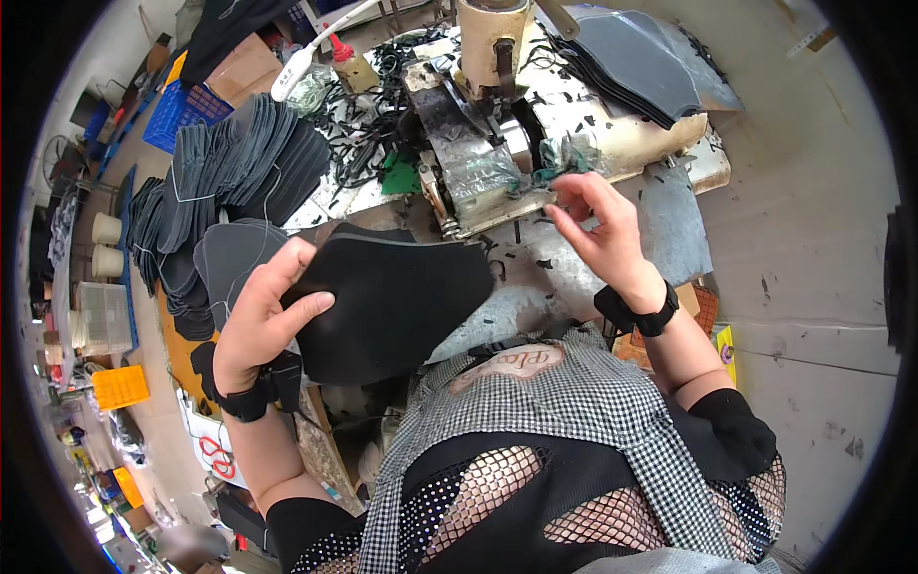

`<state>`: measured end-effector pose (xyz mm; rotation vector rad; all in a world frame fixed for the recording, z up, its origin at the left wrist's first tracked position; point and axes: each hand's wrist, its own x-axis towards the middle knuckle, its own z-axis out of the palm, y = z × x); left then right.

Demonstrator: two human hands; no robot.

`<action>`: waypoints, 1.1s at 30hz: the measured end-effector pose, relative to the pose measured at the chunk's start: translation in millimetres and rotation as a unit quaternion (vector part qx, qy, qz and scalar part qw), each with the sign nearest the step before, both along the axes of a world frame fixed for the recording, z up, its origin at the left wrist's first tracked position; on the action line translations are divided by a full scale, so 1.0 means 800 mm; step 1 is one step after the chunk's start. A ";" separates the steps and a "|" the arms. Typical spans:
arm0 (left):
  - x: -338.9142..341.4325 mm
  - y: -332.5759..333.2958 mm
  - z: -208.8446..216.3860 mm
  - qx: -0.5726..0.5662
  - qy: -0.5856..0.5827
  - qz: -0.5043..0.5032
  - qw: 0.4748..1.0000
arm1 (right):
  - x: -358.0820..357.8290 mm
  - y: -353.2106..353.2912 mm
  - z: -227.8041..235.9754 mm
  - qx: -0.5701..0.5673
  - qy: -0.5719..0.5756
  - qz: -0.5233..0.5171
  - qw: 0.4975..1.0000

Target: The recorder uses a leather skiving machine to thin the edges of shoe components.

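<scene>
My left hand (263,311) is closed on the left edge of a flat black cut sheet (392,311), thumb on top and fingers behind. The sheet has curved edges and hangs tilted in front of my apron, just short of a cream-coloured bench machine (492,57). A second layer shows along the sheet's far edge. My right hand (598,230) is raised at the machine's front right, thumb and fingers apart, with nothing visible in it. Clear plastic wrap (483,177) covers part of the machine's front, close to my right hand.
Bundles of tied dark sheets (225,167) lie at the left. Another dark stack (631,62) rests at the back right. Black trimmings (373,129) litter the table around a red-capped bottle (352,65) and a white power strip (293,73). A blue crate (182,115) stands farther left.
</scene>
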<state>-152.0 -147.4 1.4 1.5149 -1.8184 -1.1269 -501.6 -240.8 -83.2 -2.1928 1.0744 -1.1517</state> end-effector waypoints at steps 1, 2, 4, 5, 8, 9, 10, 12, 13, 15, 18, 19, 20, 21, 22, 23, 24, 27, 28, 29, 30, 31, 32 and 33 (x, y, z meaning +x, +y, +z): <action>-0.010 -0.002 0.003 -0.015 0.099 -0.002 0.995 | 0.005 0.002 0.000 -0.002 0.010 -0.010 1.000; -0.015 -0.005 -0.003 0.036 0.174 0.018 0.984 | 0.008 0.005 0.003 -0.012 0.012 -0.013 1.000; -0.029 -0.018 -0.023 0.038 0.224 0.037 0.973 | 0.018 0.006 0.004 -0.081 -0.032 0.011 0.996; -0.034 -0.026 -0.035 0.042 0.275 0.053 0.959 | 0.021 0.006 0.004 -0.149 -0.075 0.034 0.985; -0.049 -0.041 -0.059 0.033 0.301 0.035 0.952 | 0.005 0.006 0.006 -0.207 -0.077 0.094 0.971; -0.052 -0.046 -0.065 0.023 0.299 0.050 0.953 | 0.002 0.008 0.009 -0.219 -0.061 0.115 0.967; -0.051 -0.050 -0.072 0.028 0.299 0.042 0.953 | 0.004 0.013 0.012 -0.246 -0.040 0.097 0.964; -0.057 -0.057 -0.083 0.024 0.289 0.041 0.956 | -0.002 0.016 0.020 -0.243 0.019 0.131 0.961; -0.059 -0.060 -0.088 0.018 0.277 0.042 0.960 | -0.008 0.015 0.018 -0.235 0.054 0.152 0.959; -0.057 -0.069 -0.097 0.022 0.236 0.038 0.971 | -0.006 0.014 0.016 -0.225 0.052 0.140 0.963; -0.053 -0.077 -0.109 0.015 0.169 0.032 0.985 | -0.008 0.009 -0.006 -0.193 0.069 0.115 0.972; -0.052 -0.078 -0.112 0.005 0.145 0.030 0.989 | -0.007 0.009 -0.014 -0.191 0.070 0.115 0.972; -0.050 -0.077 -0.111 0.007 0.145 0.030 0.989 | -0.006 0.009 -0.021 -0.179 0.065 0.108 0.976; -0.047 -0.074 -0.110 0.004 0.139 0.036 0.990 | -0.005 0.009 -0.025 -0.167 0.061 0.102 0.979; -0.042 -0.072 -0.110 0.001 0.133 0.043 0.990 | 0.000 0.012 -0.026 -0.164 0.061 0.103 0.979; -0.023 -0.071 -0.117 -0.022 0.096 0.029 0.995 | 0.009 0.017 -0.028 -0.117 0.030 0.077 0.990; -0.021 -0.068 -0.102 0.007 0.136 0.052 0.989 | 0.017 0.021 -0.031 -0.068 0.003 0.046 0.997; 0.013 -0.054 -0.094 0.054 0.185 0.092 0.977 | 0.027 0.021 -0.057 0.178 0.012 0.077 0.981; 0.037 -0.050 -0.106 0.074 0.193 0.077 0.975 | 0.035 0.021 -0.067 0.246 -0.002 0.077 0.966; 0.058 -0.043 -0.116 0.087 0.134 0.075 0.984 | 0.045 0.019 -0.071 0.250 -0.002 0.080 0.965; 0.070 -0.032 -0.123 0.052 0.059 0.079 0.994 | 0.054 0.017 -0.072 0.310 0.004 0.074 0.948; 0.078 -0.024 -0.130 0.015 -0.017 0.080 0.997 | 0.061 0.015 -0.075 0.368 0.009 0.067 0.927; 0.086 -0.017 -0.142 0.018 -0.018 0.081 0.996 | 0.066 0.014 -0.082 0.384 -0.010 0.073 0.921; 0.094 -0.011 -0.157 0.005 -0.084 0.104 0.991 | 0.068 0.013 -0.077 0.386 -0.008 0.075 0.919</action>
